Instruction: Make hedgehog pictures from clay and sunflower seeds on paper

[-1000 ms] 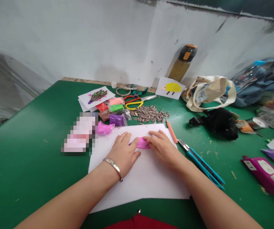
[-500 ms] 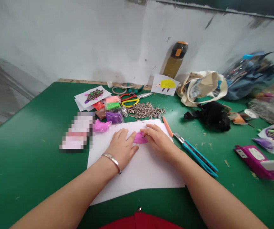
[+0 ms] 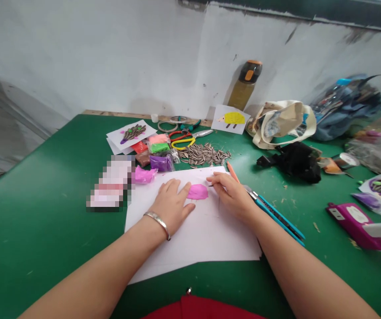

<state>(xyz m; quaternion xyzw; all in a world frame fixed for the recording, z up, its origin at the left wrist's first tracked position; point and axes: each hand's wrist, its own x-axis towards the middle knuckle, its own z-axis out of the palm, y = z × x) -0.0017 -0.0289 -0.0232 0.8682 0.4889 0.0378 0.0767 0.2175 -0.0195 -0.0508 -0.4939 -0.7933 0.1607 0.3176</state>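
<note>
While L hand (image 3: 172, 208) lies flat on white paper (image 3: 190, 252), L fingers (image 3: 173, 188) apart, R hand (image 3: 230, 197) sits just beside pink clay (image 3: 197, 192), R fingers (image 3: 217, 177) together.

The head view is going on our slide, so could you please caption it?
The left hand and right hand flank pink modelling clay on white paper.

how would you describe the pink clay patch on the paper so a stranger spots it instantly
On the green tabletop, a large white paper sheet lies nearest the person. Between the left hand and right hand sits a flat pink clay patch, the only pink thing on the sheet.
</note>
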